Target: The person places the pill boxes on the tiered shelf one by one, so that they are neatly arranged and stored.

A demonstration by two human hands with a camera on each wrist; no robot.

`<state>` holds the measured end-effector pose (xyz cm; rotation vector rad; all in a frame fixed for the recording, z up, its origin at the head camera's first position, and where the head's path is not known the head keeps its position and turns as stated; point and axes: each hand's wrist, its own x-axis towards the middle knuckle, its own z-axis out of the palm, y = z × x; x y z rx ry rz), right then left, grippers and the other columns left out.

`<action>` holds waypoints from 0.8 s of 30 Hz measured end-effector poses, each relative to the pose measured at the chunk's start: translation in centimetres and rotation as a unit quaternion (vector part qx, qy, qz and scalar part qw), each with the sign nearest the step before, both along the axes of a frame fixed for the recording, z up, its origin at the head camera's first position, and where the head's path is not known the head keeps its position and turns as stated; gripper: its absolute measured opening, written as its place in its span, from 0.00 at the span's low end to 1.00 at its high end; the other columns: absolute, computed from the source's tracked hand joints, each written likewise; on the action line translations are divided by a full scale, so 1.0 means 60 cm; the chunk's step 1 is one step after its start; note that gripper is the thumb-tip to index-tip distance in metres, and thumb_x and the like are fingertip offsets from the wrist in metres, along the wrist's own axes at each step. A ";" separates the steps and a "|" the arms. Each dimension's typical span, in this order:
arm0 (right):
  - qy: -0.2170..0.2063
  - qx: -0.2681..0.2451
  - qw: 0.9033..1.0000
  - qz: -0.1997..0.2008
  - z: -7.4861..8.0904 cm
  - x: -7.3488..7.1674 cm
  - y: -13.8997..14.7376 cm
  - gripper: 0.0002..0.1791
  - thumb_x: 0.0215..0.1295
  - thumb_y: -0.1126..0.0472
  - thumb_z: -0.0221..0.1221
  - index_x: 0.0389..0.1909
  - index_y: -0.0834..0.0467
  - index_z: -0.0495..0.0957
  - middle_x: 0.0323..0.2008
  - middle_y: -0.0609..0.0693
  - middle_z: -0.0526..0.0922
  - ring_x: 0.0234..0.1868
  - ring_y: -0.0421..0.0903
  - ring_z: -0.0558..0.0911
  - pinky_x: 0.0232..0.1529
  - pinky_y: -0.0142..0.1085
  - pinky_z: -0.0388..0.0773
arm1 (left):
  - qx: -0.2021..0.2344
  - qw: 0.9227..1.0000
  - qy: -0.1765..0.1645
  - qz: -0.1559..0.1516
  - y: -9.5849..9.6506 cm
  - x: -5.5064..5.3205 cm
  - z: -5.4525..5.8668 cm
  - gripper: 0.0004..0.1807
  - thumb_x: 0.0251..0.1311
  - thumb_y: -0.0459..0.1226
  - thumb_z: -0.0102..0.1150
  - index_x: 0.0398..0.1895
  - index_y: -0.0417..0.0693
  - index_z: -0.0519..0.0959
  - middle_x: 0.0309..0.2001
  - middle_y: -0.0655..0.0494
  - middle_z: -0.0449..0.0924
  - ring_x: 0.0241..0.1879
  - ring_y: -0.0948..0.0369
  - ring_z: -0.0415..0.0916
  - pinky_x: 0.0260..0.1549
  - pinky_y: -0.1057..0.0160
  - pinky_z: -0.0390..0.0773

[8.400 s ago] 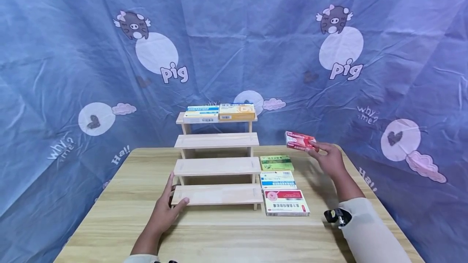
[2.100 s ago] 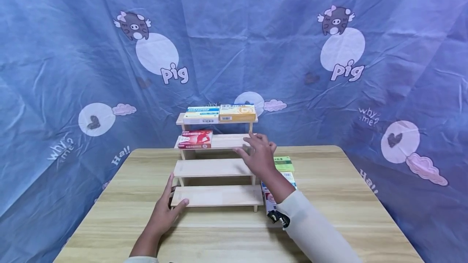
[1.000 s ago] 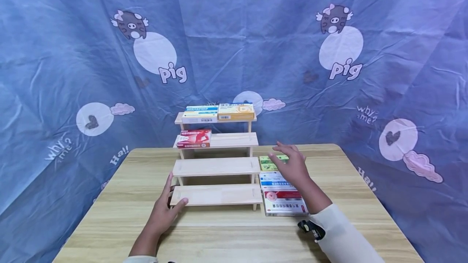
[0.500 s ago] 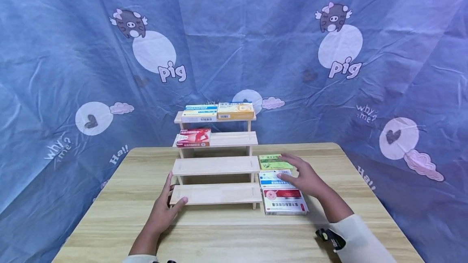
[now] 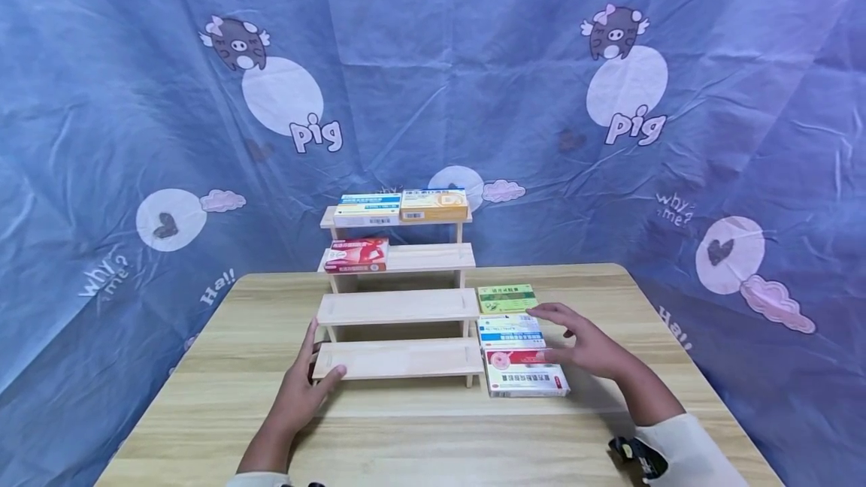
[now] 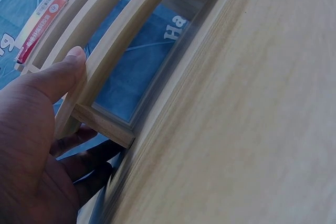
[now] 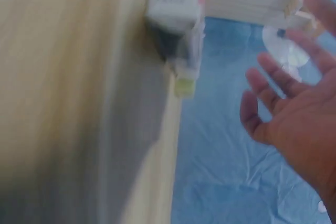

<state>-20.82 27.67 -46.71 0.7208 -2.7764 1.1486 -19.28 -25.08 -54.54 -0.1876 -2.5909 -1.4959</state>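
Note:
A stepped wooden display rack (image 5: 395,307) stands on the table. My left hand (image 5: 298,393) grips the left end of its lowest step, thumb on top and fingers round the side, as the left wrist view also shows. My right hand (image 5: 588,344) hovers with fingers spread beside a column of medicine boxes, holding nothing. These are a green box (image 5: 507,298), a white-and-blue box (image 5: 509,331) and a red-and-white box (image 5: 524,380). The thumb overlaps the red-and-white box's upper right in the head view. In the right wrist view, the hand (image 7: 299,108) appears open and apart from the boxes.
A white-and-blue box (image 5: 367,209) and a yellow-and-white box (image 5: 434,204) lie on the top step. On the second step, a red box (image 5: 356,255) sits at the left. A blue printed cloth (image 5: 433,96) hangs behind the wooden table (image 5: 406,449).
The red box went from my right hand to the second step's left end. That hand then withdrew rightward and moved down along the box column. My left hand kept its place on the rack.

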 end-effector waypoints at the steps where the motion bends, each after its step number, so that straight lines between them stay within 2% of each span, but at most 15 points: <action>1: -0.003 0.001 1.000 0.009 -0.003 0.000 0.005 0.41 0.63 0.56 0.78 0.76 0.57 0.76 0.74 0.67 0.74 0.72 0.72 0.73 0.54 0.55 0.78 | -0.001 1.000 0.002 0.001 0.000 0.000 0.000 0.58 0.74 0.48 0.70 0.92 0.72 0.36 0.78 0.33 0.71 0.70 0.37 0.80 0.61 0.55 0.82; 4: -0.014 -0.004 0.999 0.032 -0.011 0.003 0.021 0.42 0.62 0.56 0.78 0.77 0.55 0.76 0.75 0.67 0.72 0.73 0.65 0.73 0.53 0.52 0.76 | 0.000 1.000 0.002 0.003 -0.001 -0.001 -0.002 0.58 0.74 0.48 0.70 0.92 0.72 0.36 0.78 0.33 0.71 0.69 0.37 0.80 0.61 0.54 0.82; 10: -0.029 -0.016 0.998 0.058 -0.024 0.009 0.045 0.41 0.61 0.55 0.79 0.76 0.54 0.77 0.74 0.67 0.72 0.69 0.31 0.69 0.51 0.49 0.73 | -0.002 1.000 0.003 0.003 -0.002 0.000 0.000 0.59 0.74 0.48 0.70 0.92 0.71 0.36 0.77 0.33 0.72 0.69 0.37 0.80 0.62 0.55 0.82; 12: -0.036 -0.024 0.997 0.065 -0.027 0.010 0.049 0.41 0.61 0.56 0.79 0.76 0.54 0.78 0.73 0.68 0.73 0.67 0.24 0.67 0.51 0.49 0.72 | -0.004 1.000 0.002 0.005 -0.002 0.000 0.000 0.59 0.74 0.48 0.70 0.92 0.71 0.36 0.78 0.33 0.71 0.70 0.37 0.80 0.62 0.54 0.81; 19: -0.051 -0.045 0.995 0.075 -0.042 0.016 0.062 0.39 0.58 0.58 0.79 0.73 0.54 0.81 0.69 0.68 0.74 0.64 0.21 0.68 0.52 0.45 0.73 | 0.004 1.000 0.000 -0.006 -0.002 0.002 0.003 0.59 0.74 0.47 0.70 0.92 0.68 0.36 0.79 0.32 0.69 0.70 0.37 0.79 0.61 0.54 0.82; 24: -0.056 -0.039 0.994 0.084 -0.051 0.017 0.075 0.37 0.58 0.58 0.79 0.71 0.54 0.83 0.68 0.67 0.75 0.67 0.24 0.69 0.62 0.33 0.73 | 0.009 1.000 0.000 -0.005 0.000 0.000 0.002 0.59 0.74 0.47 0.71 0.92 0.71 0.36 0.79 0.33 0.70 0.70 0.38 0.80 0.59 0.61 0.82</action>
